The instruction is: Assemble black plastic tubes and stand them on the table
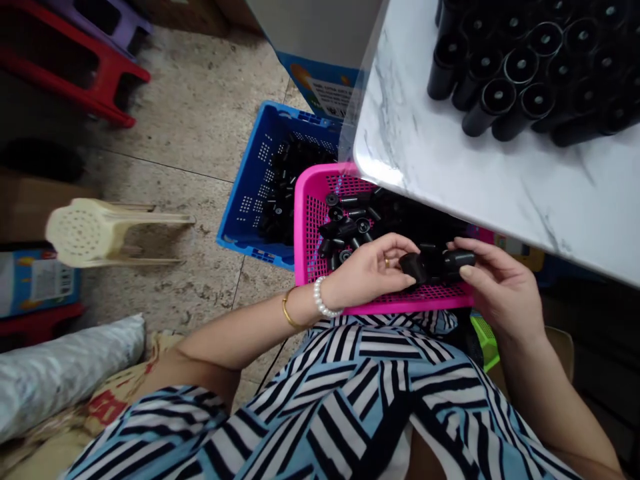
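My left hand (373, 270) pinches a short black cylindrical cap (414, 268) between thumb and fingers, over the front part of a pink basket (300, 227). Facing it, my right hand (507, 287) grips a black tube piece (458, 260) by its sides. The two pieces are a little apart, with a dark gap between them. Many loose black tube parts (357, 223) lie jumbled inside the basket below my hands. What lies under the table edge at the basket's right is too dark to make out.
A white marbled table (425, 160) overhangs the basket; upright black tubes (497, 100) stand in rows on it. Behind is a blue crate (240, 193) of black parts. A cream stool (85, 233) and a red stool (107, 73) are at left, near a wrapped roll (75, 373).
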A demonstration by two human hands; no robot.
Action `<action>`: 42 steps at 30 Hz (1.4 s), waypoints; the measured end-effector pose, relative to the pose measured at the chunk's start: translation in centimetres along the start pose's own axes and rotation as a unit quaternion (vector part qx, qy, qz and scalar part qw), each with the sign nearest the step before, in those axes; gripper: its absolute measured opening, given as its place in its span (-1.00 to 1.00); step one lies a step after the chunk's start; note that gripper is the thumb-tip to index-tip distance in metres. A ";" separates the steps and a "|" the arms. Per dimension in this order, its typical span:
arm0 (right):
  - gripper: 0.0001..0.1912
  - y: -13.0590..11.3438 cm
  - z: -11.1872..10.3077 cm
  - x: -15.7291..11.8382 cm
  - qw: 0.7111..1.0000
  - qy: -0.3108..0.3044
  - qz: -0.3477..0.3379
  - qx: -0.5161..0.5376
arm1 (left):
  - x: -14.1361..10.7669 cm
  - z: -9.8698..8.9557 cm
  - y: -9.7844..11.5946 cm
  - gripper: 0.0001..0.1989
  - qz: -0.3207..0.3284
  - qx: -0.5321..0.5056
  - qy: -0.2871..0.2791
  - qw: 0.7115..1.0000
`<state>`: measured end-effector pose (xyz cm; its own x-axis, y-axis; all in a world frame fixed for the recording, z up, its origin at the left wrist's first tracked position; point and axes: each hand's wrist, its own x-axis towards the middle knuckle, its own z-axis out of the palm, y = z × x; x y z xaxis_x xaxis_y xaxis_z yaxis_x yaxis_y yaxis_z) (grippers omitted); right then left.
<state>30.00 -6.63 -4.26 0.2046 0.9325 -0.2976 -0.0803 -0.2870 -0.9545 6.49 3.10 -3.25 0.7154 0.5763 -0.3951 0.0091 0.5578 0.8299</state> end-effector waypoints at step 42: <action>-0.53 0.3 5.0 -1.4 0.935 -0.059 -0.210 -0.280 | -3.2 -1.4 -3.1 -0.58 -0.014 -0.192 0.096 0.977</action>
<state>24.77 -6.92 -4.02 -0.0079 0.9969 0.0782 0.5130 0.0712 -0.8555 3.15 0.36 -5.09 0.5735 0.6383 -0.5135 -0.2620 0.7368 0.6232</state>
